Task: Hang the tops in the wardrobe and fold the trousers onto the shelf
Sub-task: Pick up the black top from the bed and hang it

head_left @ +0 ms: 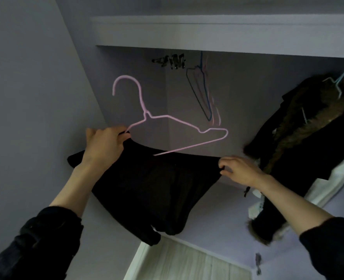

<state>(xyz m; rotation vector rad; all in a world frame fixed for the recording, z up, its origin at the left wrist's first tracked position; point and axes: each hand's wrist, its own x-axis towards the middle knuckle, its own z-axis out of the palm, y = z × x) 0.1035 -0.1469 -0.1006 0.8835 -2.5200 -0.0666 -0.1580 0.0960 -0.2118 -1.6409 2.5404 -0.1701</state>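
A black top (157, 188) is held up in front of the open wardrobe. My left hand (104, 146) grips its left shoulder together with one end of a pink wire hanger (179, 122), whose hook points up and left. The hanger's lower bar slips behind the top's upper edge. My right hand (239, 168) pinches the top's right edge. The rest of the top sags below both hands.
Empty blue and pink hangers (202, 93) dangle from the rail area under the white shelf (207, 33). A dark fur-trimmed coat (300, 142) hangs at the right. Metal clips (172, 60) sit at the wardrobe's top. Wooden floor (187, 263) shows below.
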